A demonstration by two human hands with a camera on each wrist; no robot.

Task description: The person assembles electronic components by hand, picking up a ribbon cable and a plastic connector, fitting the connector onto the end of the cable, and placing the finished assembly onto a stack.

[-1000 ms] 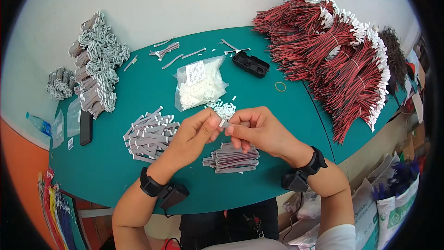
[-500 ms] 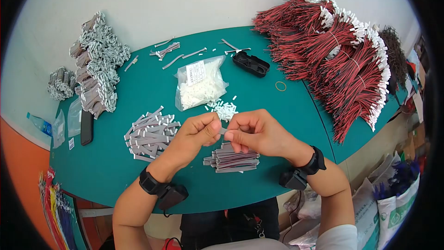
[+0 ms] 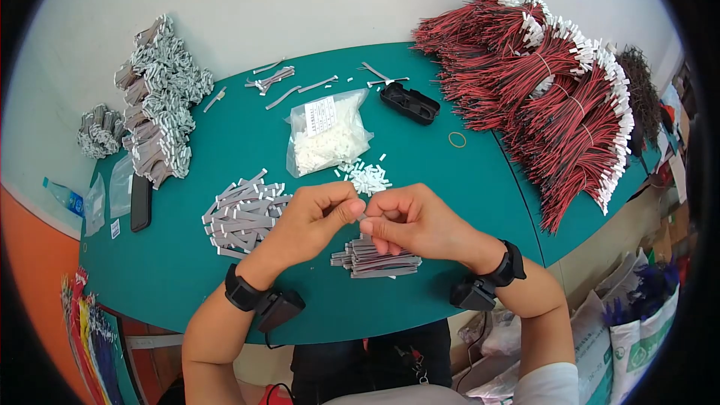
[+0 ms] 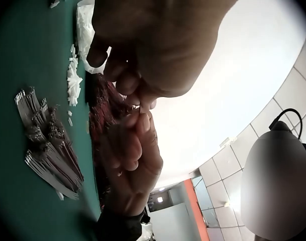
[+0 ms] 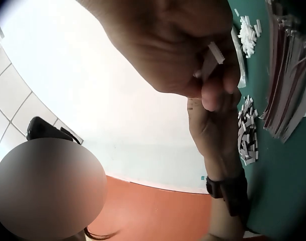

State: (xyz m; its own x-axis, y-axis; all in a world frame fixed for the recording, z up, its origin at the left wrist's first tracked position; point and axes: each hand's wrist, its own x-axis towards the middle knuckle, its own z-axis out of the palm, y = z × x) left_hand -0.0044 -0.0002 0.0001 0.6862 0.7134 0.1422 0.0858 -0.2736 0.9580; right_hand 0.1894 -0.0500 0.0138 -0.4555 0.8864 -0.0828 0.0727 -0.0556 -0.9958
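The left hand (image 3: pixel 319 221) and right hand (image 3: pixel 420 225) meet at their fingertips above the table, between a heap of small white connectors (image 3: pixel 367 178) and a stack of grey ribbon cables (image 3: pixel 375 259). In the right wrist view, a short grey ribbon cable (image 5: pixel 209 69) with a white connector (image 5: pixel 216 52) on its end lies within the right hand (image 5: pixel 178 45). The left hand (image 4: pixel 163 45) pinches at the same spot, where the fingers hide most of the cable. Left of the hands, more ribbon cables with white ends (image 3: pixel 244 217) lie loosely piled.
Behind the hands are a clear bag of white connectors (image 3: pixel 330 146) and a black tray (image 3: pixel 409 103). Red and black wire bundles (image 3: pixel 540 90) fill the right side. Grey cable bundles (image 3: pixel 157 105) and a black phone (image 3: pixel 141 204) are at the left.
Both hands remain close together, with small shifts of the fingers. The white end and the strip seen between the fingertips earlier are now mostly covered in the head view.
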